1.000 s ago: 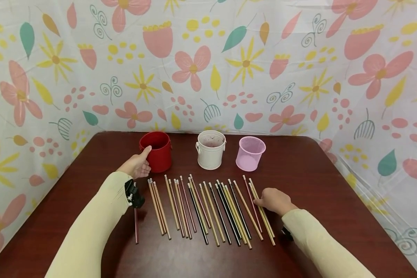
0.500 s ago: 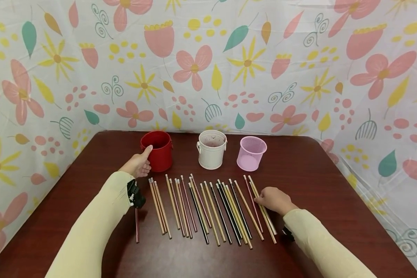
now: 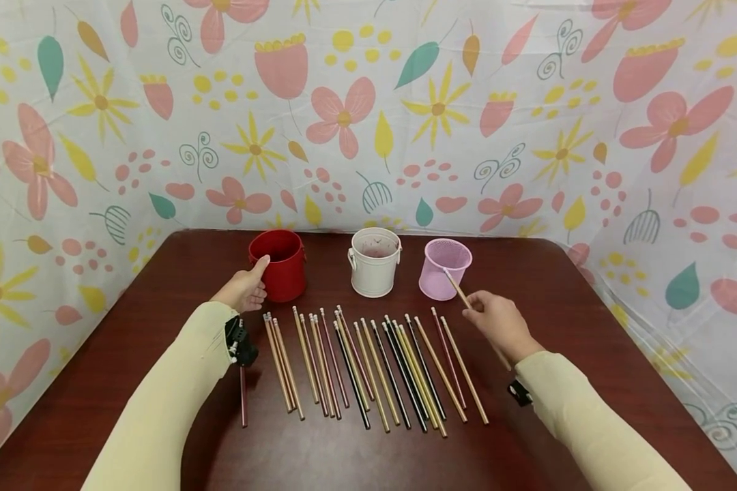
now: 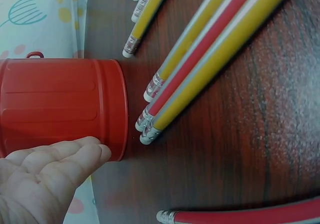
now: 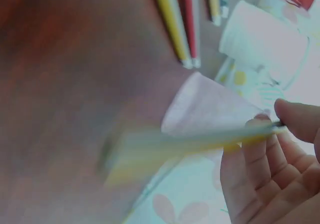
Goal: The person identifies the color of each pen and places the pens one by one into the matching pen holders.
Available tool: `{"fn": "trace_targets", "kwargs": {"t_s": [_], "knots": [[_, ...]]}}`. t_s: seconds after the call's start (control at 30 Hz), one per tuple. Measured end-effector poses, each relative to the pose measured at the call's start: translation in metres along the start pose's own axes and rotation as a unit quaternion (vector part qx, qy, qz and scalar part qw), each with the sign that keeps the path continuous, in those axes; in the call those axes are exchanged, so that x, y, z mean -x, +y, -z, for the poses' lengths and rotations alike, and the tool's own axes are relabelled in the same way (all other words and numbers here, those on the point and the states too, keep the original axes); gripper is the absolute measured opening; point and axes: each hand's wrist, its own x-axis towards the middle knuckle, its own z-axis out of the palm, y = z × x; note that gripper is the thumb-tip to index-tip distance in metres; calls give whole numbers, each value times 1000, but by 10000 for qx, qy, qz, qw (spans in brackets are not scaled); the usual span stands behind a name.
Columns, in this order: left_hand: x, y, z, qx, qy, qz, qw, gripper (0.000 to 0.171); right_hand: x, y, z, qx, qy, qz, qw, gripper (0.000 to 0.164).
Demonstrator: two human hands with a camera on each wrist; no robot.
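Observation:
Just right of the pink mesh cup (image 3: 431,281), my right hand (image 3: 502,326) pinches a yellow pencil (image 3: 457,288) between thumb and fingers. The pencil slants, its eraser end overlapping the cup's front in the head view; the right wrist view shows its body (image 5: 190,146) blurred. My left hand (image 3: 241,291) rests against the near left side of the red bucket (image 3: 285,276), thumb at the rim. In the left wrist view its fingers (image 4: 75,159) lie extended along the bucket's wall. Below the hands, several yellow, red and black pencils (image 3: 377,372) lie in a row, erasers toward the back.
A white bucket (image 3: 371,273) with side handles stands between the red bucket and the pink cup. One red pencil (image 3: 243,402) lies apart under my left wrist. The dark wooden table (image 3: 344,464) ends at a flowered cloth backdrop (image 3: 510,129).
My right hand has lifted one yellow pencil from the row's right end and carried it up toward the pink cup. My left hand keeps its place at the red bucket.

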Motion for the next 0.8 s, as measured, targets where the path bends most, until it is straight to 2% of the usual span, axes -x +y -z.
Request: {"fn": "trace_targets", "kwargs": {"t_s": [0.17, 0.33, 0.5, 0.63, 0.8], "knots": [[1, 0, 0, -24, 24, -8, 10000, 87, -12, -9, 14, -165, 397, 270, 9987, 14], [2, -1, 1, 4, 117, -13, 9999, 86, -26, -23, 30, -346, 568, 188, 9976, 15], [4, 0, 2, 17, 162, -12, 9999, 87, -39, -35, 41, -585, 933, 193, 9937, 13], [4, 1, 1, 40, 163, -24, 9999, 88, -45, -41, 45, -701, 1445, 333, 9865, 12], [3, 0, -2, 139, 166, -35, 9998, 87, -50, -41, 47, -924, 2160, 338, 9714, 9]]}}
